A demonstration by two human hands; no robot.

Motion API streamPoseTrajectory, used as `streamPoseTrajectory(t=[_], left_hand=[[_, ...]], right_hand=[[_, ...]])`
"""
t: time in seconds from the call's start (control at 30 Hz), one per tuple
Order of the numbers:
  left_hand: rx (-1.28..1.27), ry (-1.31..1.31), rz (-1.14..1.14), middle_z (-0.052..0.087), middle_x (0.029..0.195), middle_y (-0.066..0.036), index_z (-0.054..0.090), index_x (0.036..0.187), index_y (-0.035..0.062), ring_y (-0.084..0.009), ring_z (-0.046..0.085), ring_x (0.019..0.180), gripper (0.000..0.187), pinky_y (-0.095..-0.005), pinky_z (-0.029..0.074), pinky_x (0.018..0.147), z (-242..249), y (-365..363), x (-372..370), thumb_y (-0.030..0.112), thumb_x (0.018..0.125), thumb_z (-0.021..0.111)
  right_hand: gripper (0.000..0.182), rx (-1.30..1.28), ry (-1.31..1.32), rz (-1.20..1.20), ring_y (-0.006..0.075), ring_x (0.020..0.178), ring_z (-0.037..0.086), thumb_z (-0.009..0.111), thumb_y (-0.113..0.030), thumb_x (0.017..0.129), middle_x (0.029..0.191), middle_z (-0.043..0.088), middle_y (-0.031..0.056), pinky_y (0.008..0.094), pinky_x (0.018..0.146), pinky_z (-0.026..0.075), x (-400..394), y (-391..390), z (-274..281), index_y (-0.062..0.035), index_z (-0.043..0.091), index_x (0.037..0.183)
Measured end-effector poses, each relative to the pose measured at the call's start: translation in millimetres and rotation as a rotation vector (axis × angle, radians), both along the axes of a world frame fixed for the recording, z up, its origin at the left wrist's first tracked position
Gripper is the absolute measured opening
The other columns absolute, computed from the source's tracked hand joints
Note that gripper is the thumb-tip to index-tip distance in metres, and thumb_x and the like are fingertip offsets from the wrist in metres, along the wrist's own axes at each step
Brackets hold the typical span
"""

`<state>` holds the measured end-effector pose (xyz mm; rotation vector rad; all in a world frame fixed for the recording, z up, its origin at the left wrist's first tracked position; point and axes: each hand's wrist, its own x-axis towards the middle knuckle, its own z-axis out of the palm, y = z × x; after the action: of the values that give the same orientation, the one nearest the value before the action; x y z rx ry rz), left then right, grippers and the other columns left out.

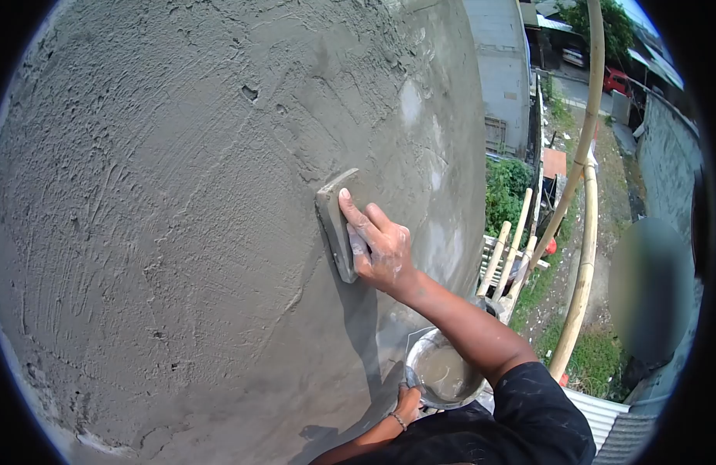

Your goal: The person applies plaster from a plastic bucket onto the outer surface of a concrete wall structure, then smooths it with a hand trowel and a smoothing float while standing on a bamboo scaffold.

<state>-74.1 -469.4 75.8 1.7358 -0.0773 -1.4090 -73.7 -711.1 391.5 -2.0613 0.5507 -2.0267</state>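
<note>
My right hand (382, 246) is closed on a plastering float (334, 215), with fingers over its back. The float lies against the wall (180, 225), which is coated in wet grey plaster. Left of the float the plaster is rough and ridged; to the right it looks smoother, with pale patches. Lower down, my left hand (407, 401) grips the rim of a bucket (448, 404) at its left side. Greyish, watery liquid fills part of the bucket, and a thin wire handle shows at its edge. Most of my left fingers are hidden.
Bamboo poles (582, 271) rise on the right, with shorter bamboo ends (506, 260) near the wall's edge. Far below lies a grassy strip (598, 360) beside another wall (671, 163). Corrugated sheets (602, 415) are at bottom right. A blurred patch covers part of the right side.
</note>
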Motion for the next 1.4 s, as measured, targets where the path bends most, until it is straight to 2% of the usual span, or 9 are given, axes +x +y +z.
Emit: streamPoseTrajectory(t=[0.17,0.2,0.43,0.57,0.77,0.87,1.0,1.17,1.4], left_hand=[[0.006,-0.026,0.028,0.050,0.098,-0.017,0.042,0.110,0.0000,-0.0321,0.057,0.086,0.043,-0.0446,0.053,0.065,38,-2,-6,0.005,0.073,0.064],[-0.066,0.022,-0.001,0.051,0.101,-0.019,0.041,0.114,-0.0029,-0.0323,0.059,0.087,0.047,-0.0464,0.054,0.066,-7,3,4,0.006,0.073,0.063],[-0.148,0.024,0.028,0.055,0.097,-0.016,0.049,0.107,-0.0027,-0.0289,0.061,0.087,0.035,-0.0495,0.056,0.074,-3,-1,1,0.000,0.074,0.059],[0.037,-0.073,-0.028,0.056,0.101,-0.017,0.049,0.111,-0.0018,-0.0306,0.061,0.089,0.037,-0.0517,0.055,0.080,3,-4,3,0.002,0.075,0.059],[-0.042,-0.009,-0.151,0.054,0.107,-0.021,0.043,0.115,-0.0025,-0.0343,0.059,0.099,0.043,-0.0511,0.056,0.081,-37,3,8,0.001,0.075,0.059],[-0.019,0.003,0.043,0.055,0.101,-0.020,0.048,0.110,-0.0046,-0.0342,0.061,0.095,0.038,-0.0506,0.056,0.081,7,2,-2,-0.001,0.074,0.058],[-0.054,0.135,-0.055,0.056,0.099,-0.019,0.047,0.108,-0.0014,-0.0330,0.061,0.092,0.038,-0.0495,0.056,0.079,-32,5,8,-0.002,0.072,0.058],[-0.129,0.030,0.050,0.056,0.100,-0.017,0.047,0.108,0.0007,-0.0311,0.060,0.091,0.040,-0.0488,0.053,0.075,-23,3,-7,0.001,0.070,0.061],[-0.107,0.113,-0.029,0.055,0.109,-0.020,0.048,0.115,0.0023,-0.0349,0.059,0.097,0.045,-0.0475,0.051,0.076,11,-2,2,0.004,0.071,0.059]], right_hand=[[0.048,-0.053,-0.273,-0.266,0.0340,0.066,0.059,0.054,-0.004,0.086,0.079,0.059,0.0158,0.0423,0.064,0.050,-19,-124,114,-0.0101,0.056,0.134],[0.048,-0.051,-0.263,-0.261,0.0340,0.066,0.059,0.054,-0.004,0.086,0.079,0.059,0.0158,0.0423,0.064,0.050,-21,-130,117,-0.0101,0.056,0.134],[0.044,0.245,0.001,-0.069,0.0363,0.099,0.065,0.054,-0.009,0.091,0.107,0.067,0.0221,0.0381,0.088,0.049,-16,-42,54,-0.0105,0.056,0.135],[0.040,0.216,-0.221,-0.206,0.0379,0.105,0.063,0.049,-0.014,0.093,0.118,0.063,0.0219,0.0404,0.091,0.048,-29,-119,129,-0.0048,0.058,0.131],[0.042,0.269,-0.057,-0.131,0.0383,0.105,0.064,0.052,-0.010,0.091,0.114,0.065,0.0223,0.0404,0.090,0.049,-23,-60,64,-0.0112,0.057,0.133],[0.040,0.273,-0.107,-0.197,0.0387,0.104,0.064,0.051,-0.013,0.093,0.114,0.065,0.0232,0.0416,0.090,0.049,-28,-90,91,-0.0103,0.058,0.132],[0.040,0.241,-0.199,-0.284,0.0398,0.103,0.063,0.051,-0.016,0.093,0.113,0.064,0.0244,0.0435,0.089,0.049,-39,-140,133,-0.0099,0.058,0.132],[0.040,0.252,-0.021,-0.155,0.0391,0.107,0.062,0.051,-0.016,0.093,0.114,0.064,0.0239,0.0422,0.092,0.048,-23,-59,52,-0.0099,0.058,0.132],[0.042,0.341,-0.133,-0.328,0.0402,0.101,0.064,0.046,-0.017,0.091,0.111,0.064,0.0251,0.0430,0.089,0.049,-47,-159,139,-0.0085,0.059,0.130]])
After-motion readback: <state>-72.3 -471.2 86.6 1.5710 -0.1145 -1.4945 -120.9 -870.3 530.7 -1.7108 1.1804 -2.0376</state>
